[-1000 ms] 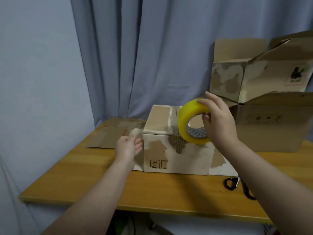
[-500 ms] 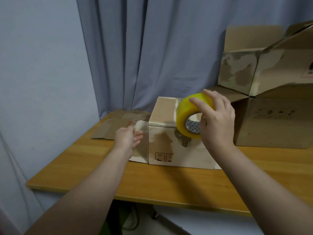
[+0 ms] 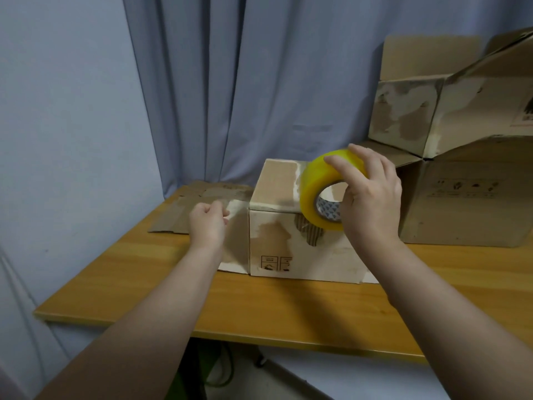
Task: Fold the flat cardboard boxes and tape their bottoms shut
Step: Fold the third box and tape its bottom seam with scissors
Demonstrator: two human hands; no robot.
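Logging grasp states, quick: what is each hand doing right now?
Left hand: closed, fingers curled, nothing visibly held.
Right hand: closed on the yellow tape roll, above the small cardboard box.

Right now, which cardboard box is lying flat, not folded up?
The flattened box at the table's back left corner, beyond the left hand; the other three stand folded into shape.

A scuffed cardboard box [image 3: 277, 243] stands on the tabletop [image 3: 202, 307], top flaps closed. A yellow tape roll [image 3: 315, 192] is upright on edge at its front top edge. To its left lies flat cardboard [image 3: 184, 209].
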